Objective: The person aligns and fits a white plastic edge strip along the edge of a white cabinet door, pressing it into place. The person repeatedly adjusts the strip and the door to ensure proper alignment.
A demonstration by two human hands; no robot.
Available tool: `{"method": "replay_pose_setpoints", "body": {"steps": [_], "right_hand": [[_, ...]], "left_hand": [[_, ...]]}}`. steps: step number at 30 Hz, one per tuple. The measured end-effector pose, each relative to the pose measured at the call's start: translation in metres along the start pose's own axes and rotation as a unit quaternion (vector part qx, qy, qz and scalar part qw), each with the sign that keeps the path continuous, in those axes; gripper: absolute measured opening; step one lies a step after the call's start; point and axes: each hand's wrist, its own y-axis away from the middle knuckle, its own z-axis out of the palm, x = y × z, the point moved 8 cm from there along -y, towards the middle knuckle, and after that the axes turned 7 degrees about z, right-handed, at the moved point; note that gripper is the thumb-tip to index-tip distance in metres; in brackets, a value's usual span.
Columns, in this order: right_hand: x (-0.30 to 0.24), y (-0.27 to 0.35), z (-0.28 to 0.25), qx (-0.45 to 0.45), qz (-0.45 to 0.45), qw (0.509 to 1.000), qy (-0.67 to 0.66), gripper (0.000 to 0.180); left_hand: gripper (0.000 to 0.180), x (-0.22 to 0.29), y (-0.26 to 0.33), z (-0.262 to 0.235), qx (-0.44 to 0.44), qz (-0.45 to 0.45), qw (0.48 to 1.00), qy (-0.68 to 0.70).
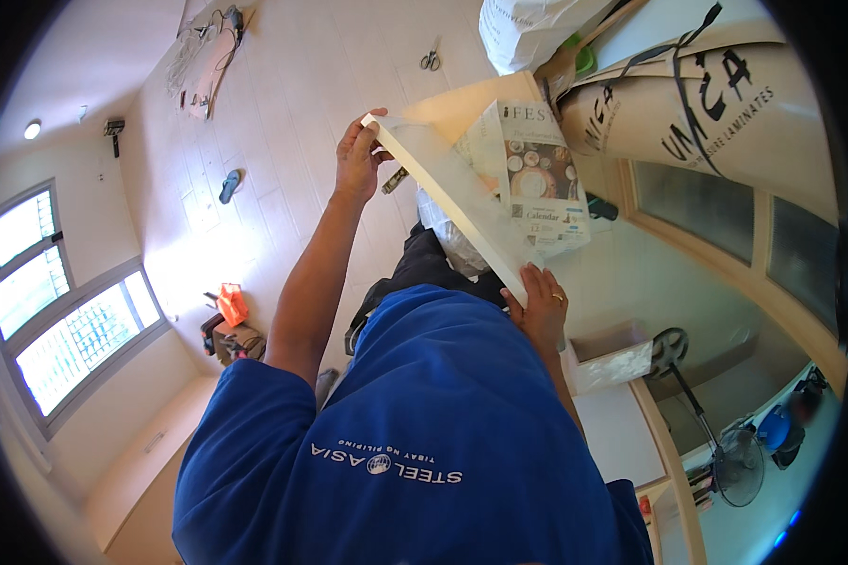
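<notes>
A flat white board [448,201] stands tilted on its side in front of me, its narrow pale edge turned up and running from far left to near right. My left hand [358,158] is closed round its far corner, with fingers over the edge. At the near end, my right hand [540,306], with a ring on one finger, grips the other corner. Just beyond the board lie a printed newspaper sheet [544,184] and a light wooden panel [476,97]. Below the left hand is a small dark metal-looking item [395,180] whose kind I cannot make out.
Scissors [431,61] and a slipper [230,185] lie on the tiled floor. A large brown paper-wrapped roll [697,108] and a white sack [528,33] are at the right. An orange bag [232,305] is at left; a standing fan [737,466] stands near right.
</notes>
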Motion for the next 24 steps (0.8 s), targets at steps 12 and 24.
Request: {"method": "replay_pose_setpoints", "body": {"steps": [12,24], "right_hand": [[0.004,-0.010,-0.012,0.024,0.010,0.999,0.043,0.062],[0.008,-0.025,-0.028,0.010,0.026,0.999,0.040,0.065]], "left_hand": [[0.030,0.007,-0.013,0.015,0.045,0.003,0.996,-0.075],[0.061,0.006,-0.005,0.042,-0.053,0.046,0.991,-0.118]]}}
